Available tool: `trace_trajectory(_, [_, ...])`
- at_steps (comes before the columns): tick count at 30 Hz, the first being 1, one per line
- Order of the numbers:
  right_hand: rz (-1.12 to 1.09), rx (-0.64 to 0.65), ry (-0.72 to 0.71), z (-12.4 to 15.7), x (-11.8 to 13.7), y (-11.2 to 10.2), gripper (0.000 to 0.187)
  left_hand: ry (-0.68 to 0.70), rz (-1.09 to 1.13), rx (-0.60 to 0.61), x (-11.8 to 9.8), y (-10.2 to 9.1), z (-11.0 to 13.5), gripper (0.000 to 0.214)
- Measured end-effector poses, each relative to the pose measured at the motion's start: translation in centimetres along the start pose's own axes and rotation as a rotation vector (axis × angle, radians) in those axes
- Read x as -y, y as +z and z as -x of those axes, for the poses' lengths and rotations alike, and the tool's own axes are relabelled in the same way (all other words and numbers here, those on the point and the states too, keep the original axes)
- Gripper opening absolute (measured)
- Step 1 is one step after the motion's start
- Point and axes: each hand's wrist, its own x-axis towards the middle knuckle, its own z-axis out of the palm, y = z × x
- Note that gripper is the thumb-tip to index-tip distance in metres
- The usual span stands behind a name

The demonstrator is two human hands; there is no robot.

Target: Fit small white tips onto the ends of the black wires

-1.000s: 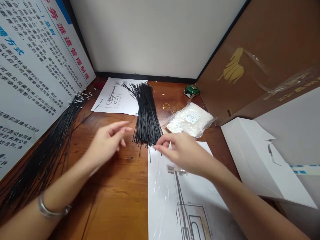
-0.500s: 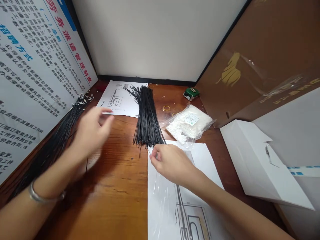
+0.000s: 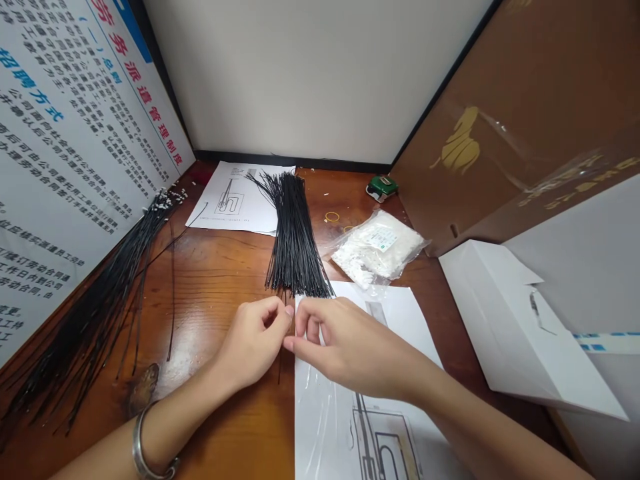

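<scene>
My left hand (image 3: 260,337) is closed in a pinch at the near end of the black wire bundle (image 3: 297,237), and one thin black wire (image 3: 279,375) shows above and below its fingers. Close beside it, my right hand (image 3: 345,333) has its fingers curled, with the thumb tip almost against the left fingers. Whatever lies in the right fingertips is too small or hidden to make out. The bundle lies on the wooden table, partly over a printed drawing sheet (image 3: 213,207). Beneath the right hand is a larger drawing sheet (image 3: 325,427).
More black wires with white ends (image 3: 100,300) lie along the left panel. A clear bag of small white parts (image 3: 380,243), a yellow rubber band (image 3: 332,217) and a green tape measure (image 3: 382,187) are right of the bundle. A white box (image 3: 515,333) stands by a brown carton (image 3: 530,120).
My left hand has come from the wires at left to the middle, closing into a pinch beside my right hand. The right hand has shifted slightly down.
</scene>
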Motion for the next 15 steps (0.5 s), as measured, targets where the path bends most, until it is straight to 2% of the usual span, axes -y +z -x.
trace_trajectory(2, [-0.074, -0.01, -0.04, -0.1, -0.1, -0.4, 0.006, 0.055, 0.049, 0.016, 0.4, -0.1, 0.3, 0.034])
trace_trajectory(6, [-0.128, 0.0, -0.12, -0.5, -0.5, -0.7, 0.033, 0.157, 0.056, 0.067, 0.8, -0.5, 0.6, 0.037])
trace_trajectory(10, [-0.15, -0.038, -0.183, -0.9, -1.1, -0.7, 0.034, 0.247, 0.001, 0.183, 0.9, -0.8, 0.7, 0.04])
trace_trajectory(12, [-0.178, -0.078, -0.17, -0.9, -1.2, -0.9, 0.032, 0.229, 0.06, 0.215, 1.0, -0.9, 0.6, 0.043])
trace_trajectory(15, [-0.22, -0.066, -0.172, -0.7, -0.8, -1.1, 0.03, 0.105, 0.223, 0.147, 1.0, -0.8, 0.3, 0.051])
